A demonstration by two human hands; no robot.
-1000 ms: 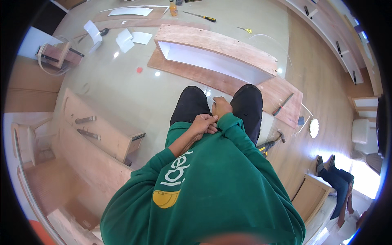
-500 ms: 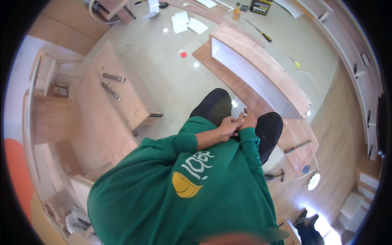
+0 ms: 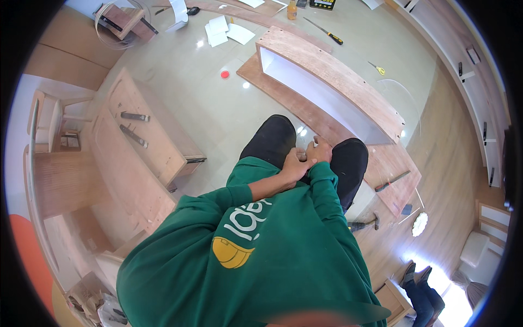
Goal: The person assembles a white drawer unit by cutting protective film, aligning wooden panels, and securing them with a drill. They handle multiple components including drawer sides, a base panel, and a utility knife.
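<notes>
My left hand (image 3: 295,165) and my right hand (image 3: 320,151) meet in front of my lap, between my dark-trousered knees. The fingers of both are curled in, and whatever they hold, if anything, is too small or hidden to make out. Just beyond my knees lies a long plywood box (image 3: 332,68) with a white inner side, resting on a flat plywood board (image 3: 256,73). By my right knee a tool with a red and dark handle (image 3: 392,181) lies on another part of the board. A hammer (image 3: 366,223) is on the floor closer to me.
On the left stands a large plywood piece (image 3: 163,136) bearing two dark metal slides (image 3: 134,116). White sheets (image 3: 218,31), a red lid (image 3: 225,74), a yellow-handled saw (image 3: 332,37) and yellow scissors (image 3: 378,69) lie on the floor. Another person's legs (image 3: 427,297) show at lower right.
My hands have shifted a little against each other, with the left now slightly lower and nearer to me. The whole view has swung, so the surroundings sit farther left.
</notes>
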